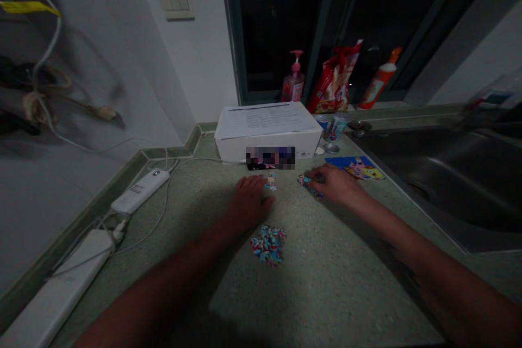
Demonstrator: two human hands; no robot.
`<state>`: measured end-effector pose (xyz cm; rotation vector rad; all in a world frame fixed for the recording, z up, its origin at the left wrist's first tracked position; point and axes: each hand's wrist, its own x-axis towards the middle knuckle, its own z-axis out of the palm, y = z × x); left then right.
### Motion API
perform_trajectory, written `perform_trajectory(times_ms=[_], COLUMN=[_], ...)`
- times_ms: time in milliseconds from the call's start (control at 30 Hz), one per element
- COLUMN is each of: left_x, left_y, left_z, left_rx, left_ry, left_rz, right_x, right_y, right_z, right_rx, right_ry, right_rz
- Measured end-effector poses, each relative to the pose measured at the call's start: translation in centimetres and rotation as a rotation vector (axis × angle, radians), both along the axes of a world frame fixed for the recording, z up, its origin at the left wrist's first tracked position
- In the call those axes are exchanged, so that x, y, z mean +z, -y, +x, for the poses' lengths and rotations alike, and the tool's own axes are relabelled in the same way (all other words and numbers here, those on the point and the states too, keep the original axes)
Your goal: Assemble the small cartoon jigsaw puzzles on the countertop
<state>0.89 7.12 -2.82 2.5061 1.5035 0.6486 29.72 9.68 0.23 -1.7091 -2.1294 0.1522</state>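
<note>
Both my hands rest on a speckled green countertop (326,283) in dim light. My left hand (248,201) lies palm down with fingers curled, its fingertips at a small group of joined puzzle pieces (271,180). My right hand (332,184) lies to the right, fingers closed on a few colourful puzzle pieces (306,184). A heap of loose puzzle pieces (268,243) sits just in front of my left hand. A colourful cartoon picture card (355,167) lies flat beyond my right hand.
A white box (267,133) with a printed sheet on top stands behind the hands. A small can (336,128), a pink pump bottle (293,81), a red bag (334,84) and an orange bottle (379,80) sit by the dark window. A steel sink (448,174) is right; power strips and cables (138,191) left.
</note>
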Motion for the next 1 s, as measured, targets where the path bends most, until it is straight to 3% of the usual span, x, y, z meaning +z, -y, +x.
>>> perform_trajectory(times_ms=[167, 300, 567, 1000], left_x=[0.0, -0.4, -0.2, -0.6], left_y=[0.0, -0.3, -0.5, -1.0], left_z=[-0.2, -0.3, -0.6, -0.9], left_rx=[0.041, 0.058, 0.084, 0.076], left_ry=[0.041, 0.084, 0.088, 0.214], left_rz=[0.033, 0.049, 0.008, 0.014], right_x=[0.5, 0.3, -0.9, -2.2], right_y=[1.0, 2.4, 3.9, 4.1], right_z=[-1.6, -3.5, -6.1, -7.8], right_rx=[-0.003, 0.089, 0.265, 0.348], right_ry=[-0.016, -0.044, -0.061, -0.028], right_rz=[0.073, 0.148, 0.150, 0.130])
